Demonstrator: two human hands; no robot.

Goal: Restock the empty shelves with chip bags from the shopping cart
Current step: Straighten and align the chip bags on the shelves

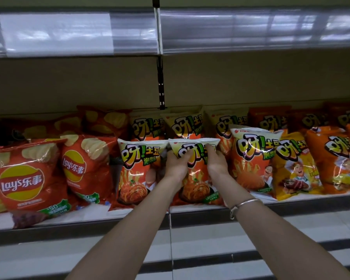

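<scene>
On the shelf front: both hands hold one chip bag upright in the middle of the front row
Left hand: grip closed on the upper left side of the held bag, fingers curled over its face
Right hand: grip closed on the upper right side of the same bag, fingers laid over the top corner
Bracelet: silver, on the right wrist
Held bag: orange with a white top, standing at the front edge of the shelf, its lower part hidden behind the arms
Left neighbour: a bag of the same print, upright, touching the held one at the top corner
Right neighbour: another of the same print, upright, just beside the right hand
Yellow bag: right of that, leaning a little
Red bags: Lay's, at the left end of the shelf, tilted
Back row: more bags standing behind the front ones
Upper shelf: only its clear price strip shows, blurred
Cart: not in view
</scene>
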